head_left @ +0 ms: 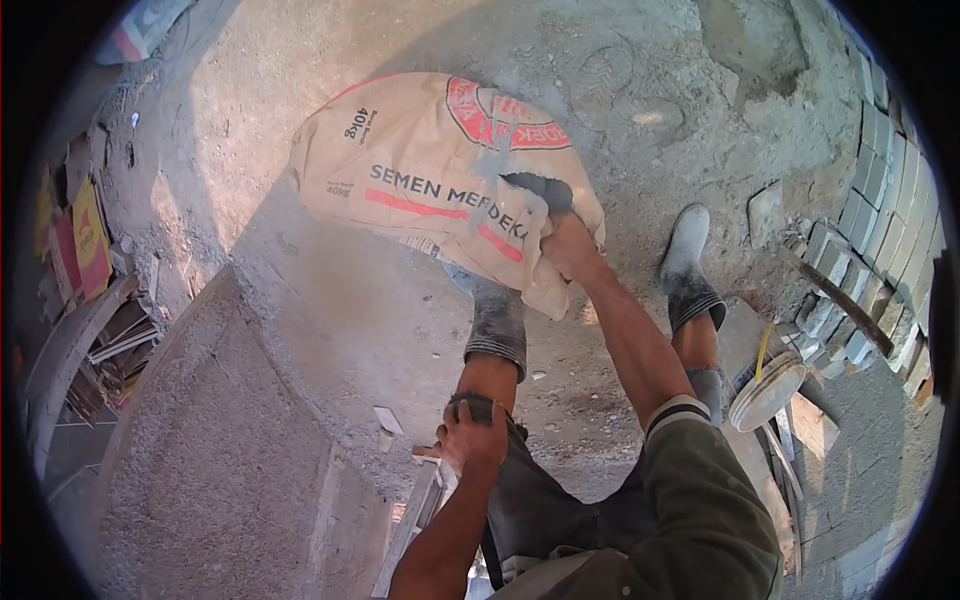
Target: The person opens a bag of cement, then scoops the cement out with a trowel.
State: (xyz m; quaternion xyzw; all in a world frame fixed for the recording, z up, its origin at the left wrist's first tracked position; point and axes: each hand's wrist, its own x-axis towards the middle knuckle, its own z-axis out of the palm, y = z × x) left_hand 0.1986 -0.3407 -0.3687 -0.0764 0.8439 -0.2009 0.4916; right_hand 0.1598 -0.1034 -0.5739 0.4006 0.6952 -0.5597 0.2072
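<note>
A cement bag (400, 150) of tan paper, printed "SEMEN MERDEKA" and "40kg", lies on the dusty ground in front of my boots. Its side is torn in a dark hole. Beside that hole, my right hand (570, 245) is closed on the crumpled paper edge; some fingers are hidden by the bag. My left hand (470, 435) is at my left knee, its fingers curled over the dark rolled trouser leg (478, 407). The left boot (497, 325) is partly under the bag, and the right boot (688, 255) stands to its right.
Stacked grey paving blocks (880, 200) line the right side, with a wooden stick (840, 300) leaning there. A round lidded bucket (768, 390) is near my right leg. At left are a concrete-filled, curb-edged area (200, 440) and scrap wood with yellow-red packaging (90, 240).
</note>
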